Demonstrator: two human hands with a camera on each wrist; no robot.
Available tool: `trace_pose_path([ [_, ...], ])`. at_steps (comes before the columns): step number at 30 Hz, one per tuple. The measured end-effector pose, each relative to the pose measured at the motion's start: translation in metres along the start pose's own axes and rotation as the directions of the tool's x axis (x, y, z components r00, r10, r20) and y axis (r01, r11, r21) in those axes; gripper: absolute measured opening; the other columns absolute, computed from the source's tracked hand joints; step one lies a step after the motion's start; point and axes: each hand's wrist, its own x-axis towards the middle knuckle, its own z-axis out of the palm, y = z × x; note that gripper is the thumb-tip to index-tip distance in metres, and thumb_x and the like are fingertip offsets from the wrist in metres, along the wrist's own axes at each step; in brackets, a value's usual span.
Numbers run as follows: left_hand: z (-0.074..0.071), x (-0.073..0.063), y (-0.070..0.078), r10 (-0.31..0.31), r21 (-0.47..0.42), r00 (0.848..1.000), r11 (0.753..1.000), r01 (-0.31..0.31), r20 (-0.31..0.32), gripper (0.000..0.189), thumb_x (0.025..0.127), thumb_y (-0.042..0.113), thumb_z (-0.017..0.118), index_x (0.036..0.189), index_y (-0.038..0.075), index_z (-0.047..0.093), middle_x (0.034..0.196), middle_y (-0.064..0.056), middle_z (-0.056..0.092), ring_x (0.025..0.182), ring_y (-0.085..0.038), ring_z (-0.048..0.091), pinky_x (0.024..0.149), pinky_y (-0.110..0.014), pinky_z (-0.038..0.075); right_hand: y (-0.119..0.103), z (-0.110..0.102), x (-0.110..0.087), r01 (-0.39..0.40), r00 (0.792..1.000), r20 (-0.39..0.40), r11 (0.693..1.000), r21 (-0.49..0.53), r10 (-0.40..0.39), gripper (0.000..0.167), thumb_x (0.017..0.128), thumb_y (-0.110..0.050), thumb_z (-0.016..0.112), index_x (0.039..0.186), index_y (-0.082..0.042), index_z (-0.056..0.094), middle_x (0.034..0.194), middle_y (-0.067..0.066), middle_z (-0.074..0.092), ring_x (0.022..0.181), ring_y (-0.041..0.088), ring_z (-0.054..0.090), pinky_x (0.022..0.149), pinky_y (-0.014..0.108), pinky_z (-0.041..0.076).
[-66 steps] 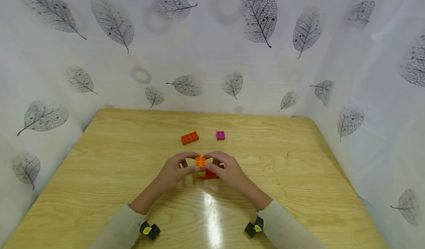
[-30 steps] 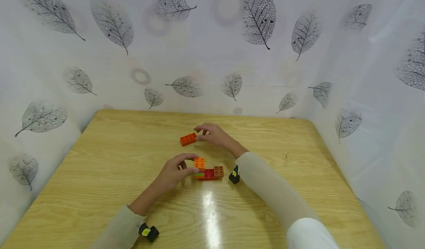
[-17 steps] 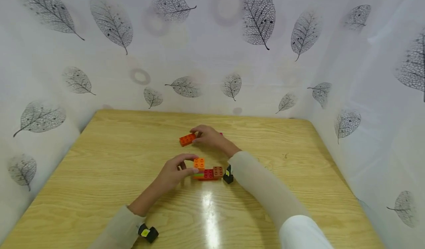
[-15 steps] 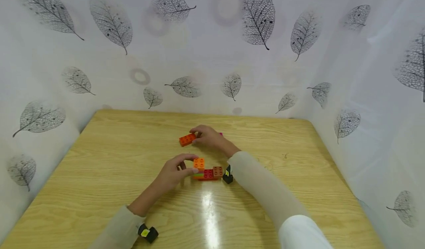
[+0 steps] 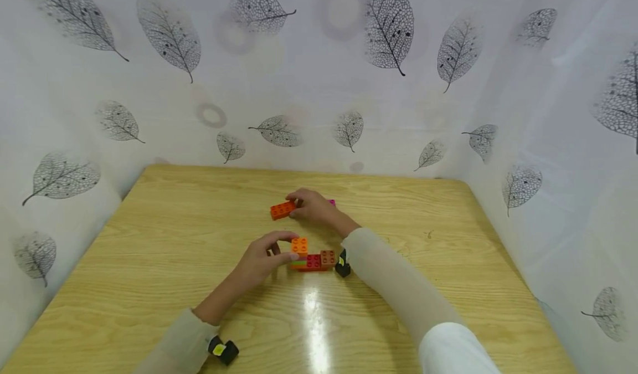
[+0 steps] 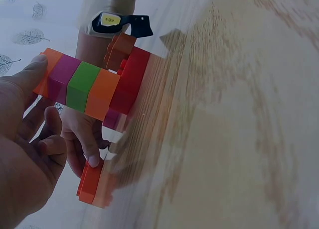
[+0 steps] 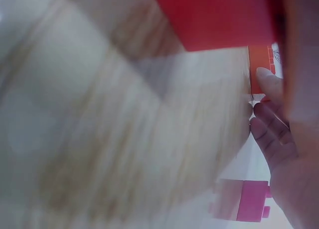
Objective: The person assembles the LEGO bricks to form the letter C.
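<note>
My left hand (image 5: 255, 259) holds the top of a toy brick stack (image 5: 299, 245) between thumb and finger. In the left wrist view the stack runs orange (image 6: 102, 95), green (image 6: 81, 87), purple (image 6: 64, 77) and orange at the top, where my thumb lies. It rises from a red base brick (image 6: 130, 82), which also carries a brown brick (image 5: 327, 257) at its right end. Farther back, my right hand (image 5: 314, 205) pinches the right end of a long orange-red brick (image 5: 281, 211) lying on the table. Its right end is partly hidden by the fingers.
A small magenta brick (image 7: 252, 201) stands on the table (image 5: 199, 196) just behind my right hand, mostly hidden by it in the head view. My right forearm reaches past the stack's right side. Leaf-patterned cloth (image 5: 309, 86) surrounds the table's back and sides.
My right hand has left the stack and moved away to the orange-red brick, its fingers closing on that brick's right end. The brown brick came into view. My left hand has stayed at the stack.
</note>
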Motion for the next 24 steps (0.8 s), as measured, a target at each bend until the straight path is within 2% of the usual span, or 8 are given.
trace_pose_path([
  [4,0.000,0.001,0.000,-0.003,0.000,1.000,1.000,0.003,0.005,0.039,0.091,0.037,0.074,0.128,0.027,0.066,0.118,-0.001,0.064,0.078,-0.021,0.054,0.058,-0.025,0.044,-0.001,0.000,-0.001,0.007,1.000,-0.002,1.000,-0.019,-0.007,0.043,0.096,-0.022,0.072,0.136,-0.011,0.062,0.125,0.006,0.063,0.106,0.019,0.061,0.091,0.033,0.052],
  [10,0.000,0.001,0.001,-0.001,-0.006,1.000,1.000,0.001,0.009,0.039,0.091,0.037,0.075,0.128,0.028,0.066,0.108,-0.005,0.065,0.073,-0.020,0.054,0.055,-0.026,0.044,-0.005,-0.003,-0.005,0.029,1.000,-0.010,0.999,-0.017,-0.029,0.042,0.096,-0.025,0.070,0.136,-0.013,0.062,0.129,0.005,0.062,0.114,0.021,0.060,0.097,0.038,0.051],
  [18,-0.001,-0.001,0.000,-0.010,-0.003,1.000,1.000,0.010,0.011,0.040,0.092,0.037,0.074,0.129,0.030,0.065,0.121,-0.001,0.063,0.074,-0.020,0.055,0.056,-0.027,0.046,-0.007,-0.005,-0.013,0.028,0.999,-0.031,0.999,0.042,-0.027,0.043,0.097,-0.022,0.070,0.136,-0.009,0.061,0.129,0.006,0.060,0.115,0.021,0.061,0.095,0.036,0.054],
  [24,-0.001,-0.001,0.003,0.001,-0.006,1.000,1.000,-0.001,0.015,0.040,0.092,0.036,0.074,0.130,0.028,0.065,0.112,-0.002,0.065,0.072,-0.019,0.054,0.055,-0.027,0.046,-0.006,-0.006,-0.019,0.064,0.996,-0.061,0.997,0.048,-0.061,0.039,0.095,-0.022,0.071,0.132,-0.009,0.064,0.123,0.005,0.062,0.113,0.018,0.061,0.094,0.030,0.054],
])
